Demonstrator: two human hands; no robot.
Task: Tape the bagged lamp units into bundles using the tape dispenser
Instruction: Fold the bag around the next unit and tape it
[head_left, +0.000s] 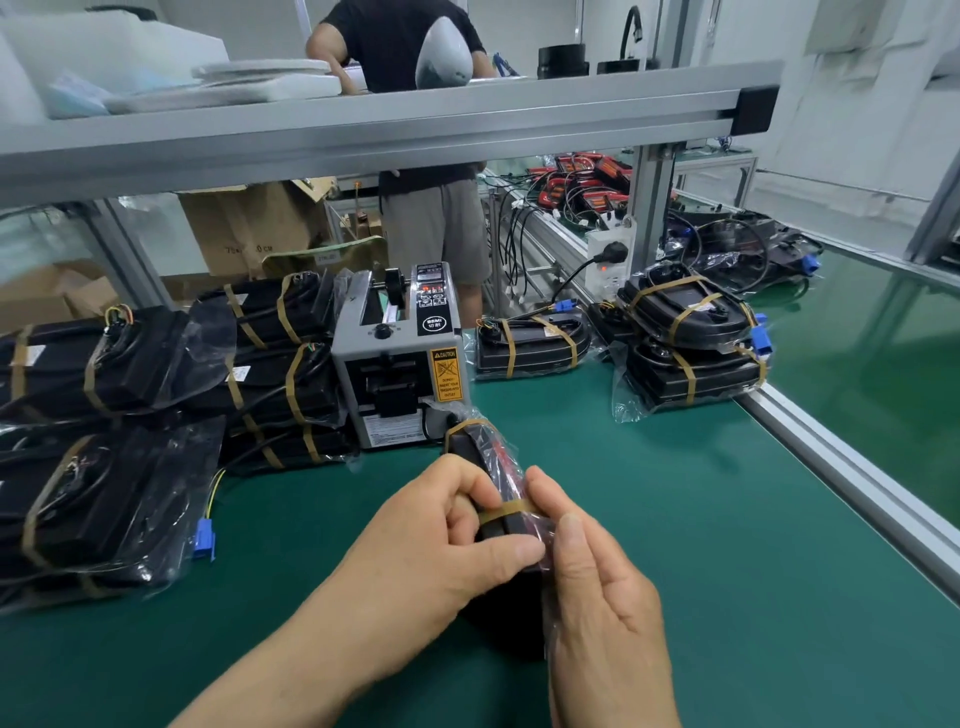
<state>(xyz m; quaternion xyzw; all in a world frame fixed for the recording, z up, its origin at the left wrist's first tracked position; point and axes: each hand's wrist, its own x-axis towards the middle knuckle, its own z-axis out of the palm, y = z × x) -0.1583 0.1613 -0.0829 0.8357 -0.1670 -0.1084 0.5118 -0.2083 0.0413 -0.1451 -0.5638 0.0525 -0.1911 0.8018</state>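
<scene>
Over green bench (727, 571), left grip (441, 540) and right grip (597, 587) both clamped on black bagged lamp bundle (475, 452), right thumb pressing brown tape strip (506, 512).

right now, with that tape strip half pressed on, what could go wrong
1. The tape strip crosses loose bag plastic where the left hand and right hand grip the bagged bundle. It may wrinkle or stick crooked.
2. The bundle's far end sits close in front of the tape dispenser, so turning the bundle could knock the machine.
</scene>
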